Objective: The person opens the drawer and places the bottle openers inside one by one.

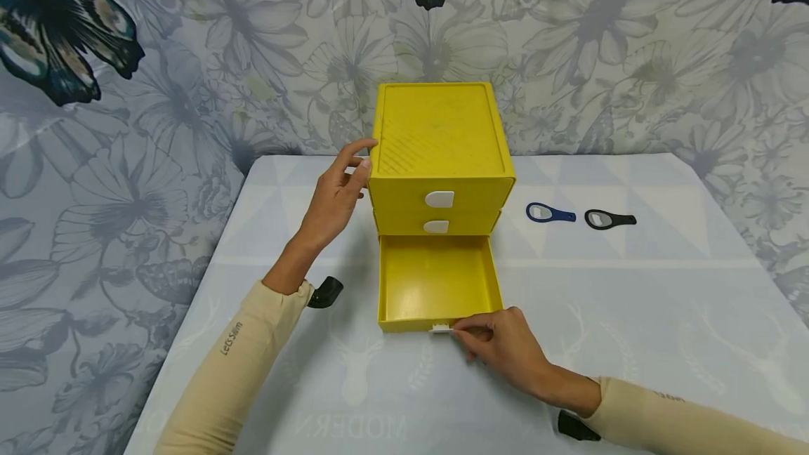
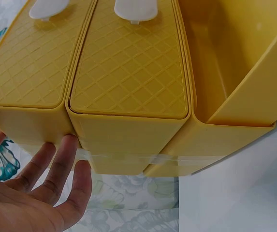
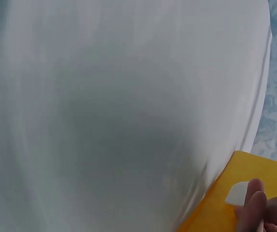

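Note:
A yellow three-drawer organizer point(image 1: 442, 132) stands upright near the back of the table. Its bottom drawer point(image 1: 439, 279) is pulled far out and nothing lies inside; the upper two drawers are closed, each with a white handle. At the front of the open drawer, my right hand point(image 1: 502, 346) pinches the white handle point(image 1: 440, 328) between thumb and fingers, a grip also seen in the right wrist view, where the handle point(image 3: 235, 194) partly shows. My left hand point(image 1: 333, 199) touches the organizer's left side near the top. In the left wrist view its fingers point(image 2: 61, 162) are spread, loosely bent against the wall.
To the right of the organizer lie two small looped tools that look like magnifying glasses, one blue point(image 1: 562, 216) and one black point(image 1: 624, 219). The white patterned table point(image 1: 632, 314) extends to both sides. Behind it rises a wall point(image 1: 253, 55) with flower and butterfly designs.

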A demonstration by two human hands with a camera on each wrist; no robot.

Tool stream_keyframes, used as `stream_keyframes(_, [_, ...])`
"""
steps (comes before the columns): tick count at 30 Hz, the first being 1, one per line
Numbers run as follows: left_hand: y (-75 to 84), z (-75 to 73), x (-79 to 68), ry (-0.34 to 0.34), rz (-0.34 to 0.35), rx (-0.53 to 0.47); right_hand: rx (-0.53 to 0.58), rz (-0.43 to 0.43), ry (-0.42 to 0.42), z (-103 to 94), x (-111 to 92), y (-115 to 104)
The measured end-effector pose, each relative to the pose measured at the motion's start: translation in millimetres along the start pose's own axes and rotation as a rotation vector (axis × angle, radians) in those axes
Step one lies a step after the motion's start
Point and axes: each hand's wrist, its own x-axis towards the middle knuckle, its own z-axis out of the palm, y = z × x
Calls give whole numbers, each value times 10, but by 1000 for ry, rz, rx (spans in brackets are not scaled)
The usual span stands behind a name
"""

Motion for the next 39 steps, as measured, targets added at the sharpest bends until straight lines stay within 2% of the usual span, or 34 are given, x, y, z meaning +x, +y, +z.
stream_keyframes(18, [24, 4, -4, 0, -4, 13, 88, -53, -45, 70, -373, -91])
stream_keyframes(28, [17, -1, 1, 5, -3, 22, 106, -87, -34, 116, -465, -96])
stream_keyframes(32, [15, 7, -1, 4, -6, 22, 113, -75, -29, 120, -476, -90])
stream_keyframes(39, [20, 12, -8, 5, -9, 24, 133, -5, -68, 93, -509, -106])
